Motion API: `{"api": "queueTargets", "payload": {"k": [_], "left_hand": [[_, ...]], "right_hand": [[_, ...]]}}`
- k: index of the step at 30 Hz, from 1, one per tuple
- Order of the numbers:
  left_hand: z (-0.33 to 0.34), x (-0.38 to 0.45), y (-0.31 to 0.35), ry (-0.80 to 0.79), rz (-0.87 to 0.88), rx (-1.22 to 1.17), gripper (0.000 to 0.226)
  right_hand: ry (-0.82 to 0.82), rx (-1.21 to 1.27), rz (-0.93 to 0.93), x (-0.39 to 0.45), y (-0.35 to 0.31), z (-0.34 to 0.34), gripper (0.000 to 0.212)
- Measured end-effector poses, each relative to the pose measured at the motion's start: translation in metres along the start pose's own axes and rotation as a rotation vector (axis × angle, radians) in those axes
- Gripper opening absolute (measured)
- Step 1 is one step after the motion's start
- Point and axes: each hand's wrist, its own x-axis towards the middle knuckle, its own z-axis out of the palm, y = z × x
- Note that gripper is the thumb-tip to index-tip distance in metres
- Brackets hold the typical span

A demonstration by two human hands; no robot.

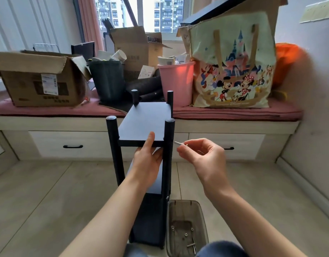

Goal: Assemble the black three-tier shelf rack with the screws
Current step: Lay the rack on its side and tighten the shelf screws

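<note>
Down by my knee, the smoky plastic tray [186, 229] sits on the floor against the rack's foot, with a few loose nuts and a small tool in it. My right hand [202, 154] pinches a screw [180, 143] between thumb and fingertips, its point aimed at the near right post [169, 145], just short of it. My left hand [147, 160] grips the near edge of the top shelf [145, 125], thumb on top, fingers beneath. The black rack [141, 164] stands upright on the floor, in front of the window seat [234, 112]. I judge the pinch slight: if the screw meets the post off its hole, it may slip and drop. If my left hold eases, the shelf's hole could drift out of line.
</note>
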Motion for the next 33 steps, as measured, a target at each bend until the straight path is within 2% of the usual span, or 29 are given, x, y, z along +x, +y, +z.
{"api": "queueTargets", "payload": {"k": [19,33], "left_hand": [[-0.003,0.007,-0.005,0.022,0.042,-0.047,0.051],[0.001,0.006,-0.008,-0.014,0.058,-0.034,0.054]], "right_hand": [[-0.015,-0.062,-0.034,0.004,0.009,0.01,0.014],[0.008,-0.21,-0.084,0.007,0.007,0.006,0.014]]}}
